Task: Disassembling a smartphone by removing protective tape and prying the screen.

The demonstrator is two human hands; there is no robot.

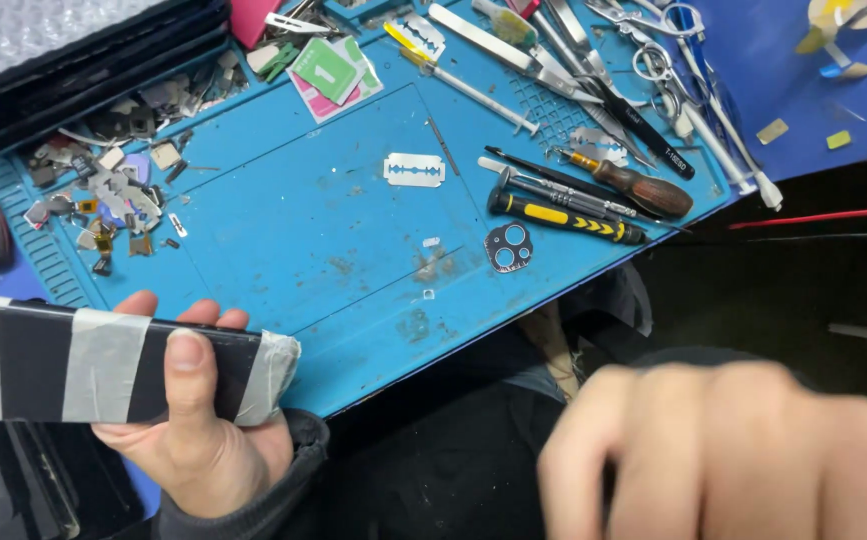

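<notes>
My left hand (193, 430) grips a long black flat device wrapped in bands of grey tape (93, 362), held edge-on at the lower left over the near edge of the blue work mat (293, 230). My thumb lies across its side. My right hand (733, 450) is a blur at the lower right, close to the camera, fingers curled, and nothing shows in it. A razor blade (414, 170) and a small black camera lens frame (508, 247) lie on the mat between the hands and the tools.
Screwdrivers (563, 215), tweezers (513, 50) and scissors (673, 60) crowd the mat's far right. Several small metal parts (113, 190) are piled at the left beside a black case (83, 70). Cards (328, 70) lie at the top. A red wire (813, 217) runs at the right.
</notes>
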